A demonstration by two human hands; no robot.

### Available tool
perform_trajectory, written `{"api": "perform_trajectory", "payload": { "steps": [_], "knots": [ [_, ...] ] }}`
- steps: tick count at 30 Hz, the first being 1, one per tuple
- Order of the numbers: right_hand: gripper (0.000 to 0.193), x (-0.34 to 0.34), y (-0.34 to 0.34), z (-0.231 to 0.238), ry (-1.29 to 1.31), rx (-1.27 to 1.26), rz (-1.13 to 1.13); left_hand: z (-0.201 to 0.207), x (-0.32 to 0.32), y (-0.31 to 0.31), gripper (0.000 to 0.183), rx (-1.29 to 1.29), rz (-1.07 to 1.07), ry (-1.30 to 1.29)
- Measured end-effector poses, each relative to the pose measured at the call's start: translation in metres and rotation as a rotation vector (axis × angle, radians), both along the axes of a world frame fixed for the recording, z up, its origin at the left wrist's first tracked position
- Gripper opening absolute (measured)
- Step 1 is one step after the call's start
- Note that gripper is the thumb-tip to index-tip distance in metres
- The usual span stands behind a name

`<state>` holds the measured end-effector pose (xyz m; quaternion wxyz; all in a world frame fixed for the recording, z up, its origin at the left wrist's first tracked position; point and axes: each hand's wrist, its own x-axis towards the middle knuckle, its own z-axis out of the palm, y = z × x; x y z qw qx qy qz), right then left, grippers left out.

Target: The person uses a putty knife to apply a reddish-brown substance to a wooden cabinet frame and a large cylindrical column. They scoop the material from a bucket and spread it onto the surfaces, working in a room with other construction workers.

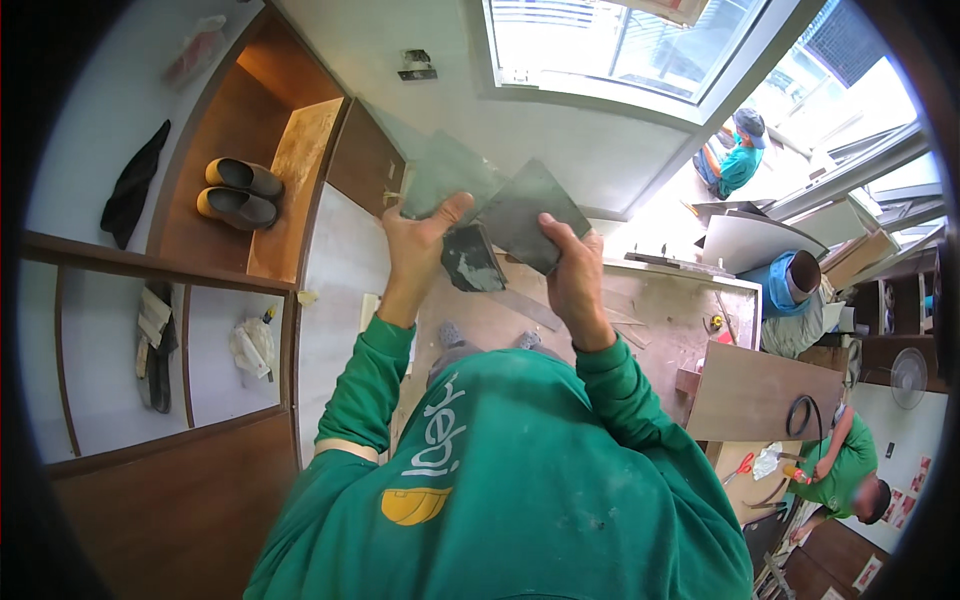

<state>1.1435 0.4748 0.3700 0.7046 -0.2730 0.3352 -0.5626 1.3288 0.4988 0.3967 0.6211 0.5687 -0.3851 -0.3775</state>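
Observation:
My left hand [412, 250] grips a pale green, see-through pane [452, 172] that looks like glass, its thumb over the near edge. In my right hand [575, 275] is a square dark grey panel [533, 215], pinched with the thumb on its upper face. The two pieces meet or overlap at their inner corners in front of me; whether they touch, I cannot tell. Just below them, beside my left hand, shows a dark piece with a whitish smear [473, 260]. What holds this piece is hidden.
A wooden shoe cubby [300, 190] with dark shoes [240, 193] stands left. Beneath the window [610, 45] is a wall. Thin strips [530, 308] lie on the floor. At right are a leaning brown board [765, 390], a blue-wrapped roll [785, 280] and a co-worker [840, 460]; another person [738, 160] sits outside.

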Motion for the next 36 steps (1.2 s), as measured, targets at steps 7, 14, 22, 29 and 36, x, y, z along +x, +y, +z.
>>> {"api": "perform_trajectory", "payload": {
  "steps": [7,14,22,29,36],
  "knots": [
    [0.015,0.001,-0.006,0.011,0.09,-0.082,-0.065,0.015,-0.028,0.014,0.016,-0.068,-0.107,-0.051],
    [0.018,-0.017,-0.016,0.008,0.239,-0.15,-0.028,0.018,-0.023,0.016,0.019,-0.066,-0.259,-0.108],
    [0.022,-0.038,-0.027,0.052,0.235,-0.213,0.164,0.013,0.016,0.007,0.028,0.114,-0.581,-0.29],
    [0.026,-0.017,0.0,0.023,0.186,0.006,0.122,-0.001,0.005,0.002,0.029,-0.047,-0.212,-0.086],
    [0.029,-0.022,-0.017,0.024,0.294,-0.187,0.078,0.017,-0.006,0.012,0.031,0.105,-0.505,-0.245]
  ]
}}
